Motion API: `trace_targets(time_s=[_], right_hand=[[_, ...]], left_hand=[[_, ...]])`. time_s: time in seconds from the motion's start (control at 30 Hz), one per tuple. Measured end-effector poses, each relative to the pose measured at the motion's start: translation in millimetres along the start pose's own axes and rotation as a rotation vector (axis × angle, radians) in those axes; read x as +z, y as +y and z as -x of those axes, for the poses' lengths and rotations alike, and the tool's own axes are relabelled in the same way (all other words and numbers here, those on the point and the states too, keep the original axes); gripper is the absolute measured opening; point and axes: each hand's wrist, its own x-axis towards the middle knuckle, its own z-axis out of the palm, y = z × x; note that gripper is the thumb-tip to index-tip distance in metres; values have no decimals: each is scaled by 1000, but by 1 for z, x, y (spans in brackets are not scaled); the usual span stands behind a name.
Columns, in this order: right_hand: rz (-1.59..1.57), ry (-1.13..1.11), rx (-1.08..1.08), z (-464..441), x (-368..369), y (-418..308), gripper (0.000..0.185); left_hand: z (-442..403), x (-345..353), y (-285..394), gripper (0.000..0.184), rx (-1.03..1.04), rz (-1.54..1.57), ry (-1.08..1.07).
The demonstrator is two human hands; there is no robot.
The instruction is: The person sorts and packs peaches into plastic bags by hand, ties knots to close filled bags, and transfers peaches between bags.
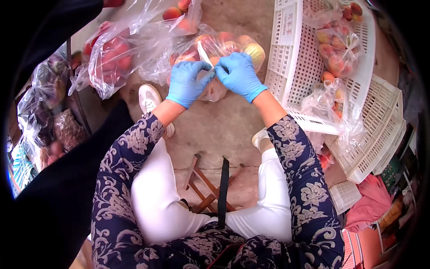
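Observation:
My left hand and my right hand, both in blue gloves, meet fingertip to fingertip above a clear plastic bag of peaches. Between the pinched fingers runs a thin white strip, its upper end lying over the bag. Whether the strip is tape or a tie I cannot make out. Red and yellow fruit shows through the film, and one pale yellow-green piece sits at the bag's right side. The lower part of the bag hangs behind my hands.
Left of it lies another clear bag of red fruit. At right stands a white perforated crate holding bagged peaches, beside a cream crate. A folding wooden stool is under me. A dark-clothed person is close at left.

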Motion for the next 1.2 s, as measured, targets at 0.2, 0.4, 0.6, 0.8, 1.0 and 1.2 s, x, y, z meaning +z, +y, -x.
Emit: trace_targets(time_s=[0.2, 0.4, 0.6, 0.8, 1.0, 1.2], right_hand=[[-107, 10, 26, 1, 5, 3, 11], [-209, -30, 95, 2, 1, 1, 12], [-173, -3, 59, 1, 3, 4, 12], [-114, -36, 52, 0, 6, 6, 12], [-120, -35, 41, -2, 5, 3, 12], [-91, -18, -5, -1, 7, 4, 11]], left_hand=[[7, 11, -3, 12, -180, 196, 71], [11, 15, -9, 13, -198, 207, 39], [0, -5, -13, 14, -130, 308, 143], [-11, -12, -11, 13, 400, -143, 90], [-9, -9, -16, 19, 432, -182, 33], [-9, -9, -15, 18, 469, -219, 25]])
